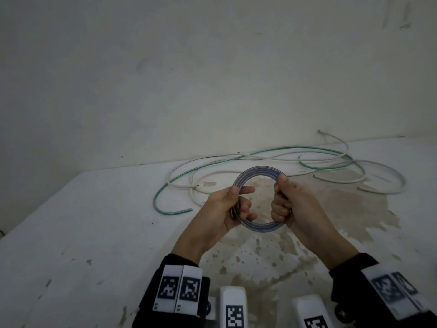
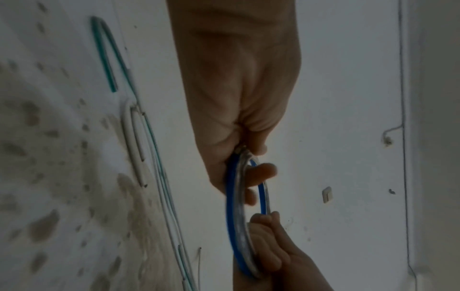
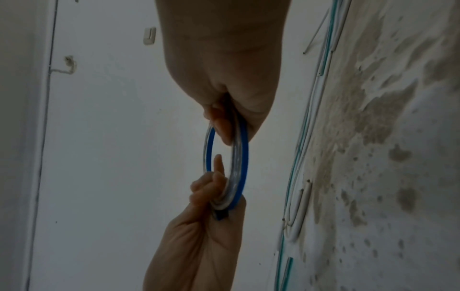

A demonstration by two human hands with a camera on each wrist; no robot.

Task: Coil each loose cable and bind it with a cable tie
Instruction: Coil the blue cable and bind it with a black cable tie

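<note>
A blue-and-clear cable wound into a round coil [image 1: 257, 172] hangs above the table between both hands. My left hand [image 1: 233, 204] grips the coil's left side, thumb on top and fingers curled through the ring. My right hand [image 1: 283, 202] grips the right side in a closed fist. In the left wrist view the coil [image 2: 232, 216] shows edge on, my left hand [image 2: 239, 157] above and the right hand [image 2: 268, 246] below. The right wrist view has the coil [image 3: 240, 163] the same way, held by my right hand [image 3: 224, 118]. No cable tie is visible.
Loose cables lie tangled behind the hands: a green-striped one [image 1: 212, 165] and white ones [image 1: 378, 171]. They stretch across the white table [image 1: 82, 221] to the wall. A brown stain [image 1: 319, 209] spreads under the hands. Tagged white blocks [image 1: 233, 306] sit at the near edge.
</note>
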